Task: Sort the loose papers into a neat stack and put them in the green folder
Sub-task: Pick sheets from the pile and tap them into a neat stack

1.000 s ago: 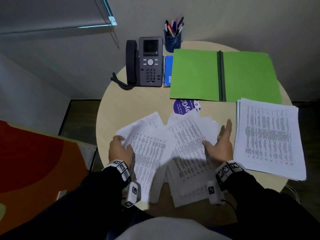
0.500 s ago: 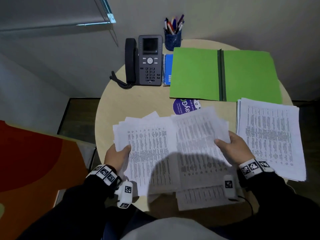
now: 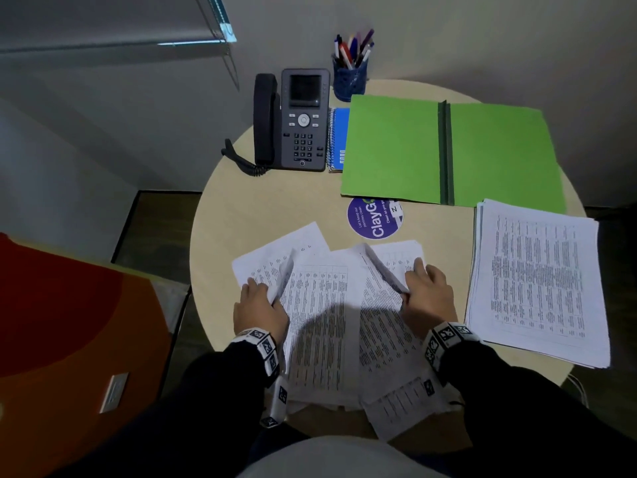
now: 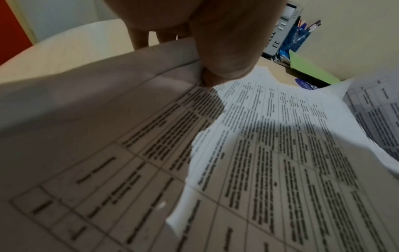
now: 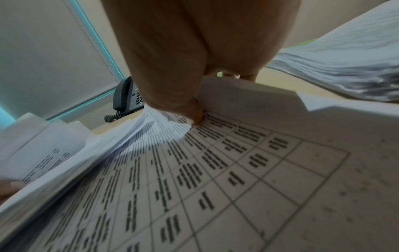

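Observation:
Loose printed papers lie fanned in a rough pile at the near edge of the round table. My left hand grips the pile's left side, thumb on top and fingers underneath. My right hand grips the right side the same way, its thumb pressing the printed sheets. Both side edges curl upward. The green folder lies open and flat at the far right. A neat paper stack sits to the right of my right hand.
A desk phone stands at the table's far left, with a blue spiral notebook and a blue pen cup beside it. A round purple sticker lies between folder and papers. An orange-red panel stands left of the table.
My hands spread the sheets apart, then drew inward again, bunching the papers into a narrower pile with curled side edges. The purple sticker is uncovered now.

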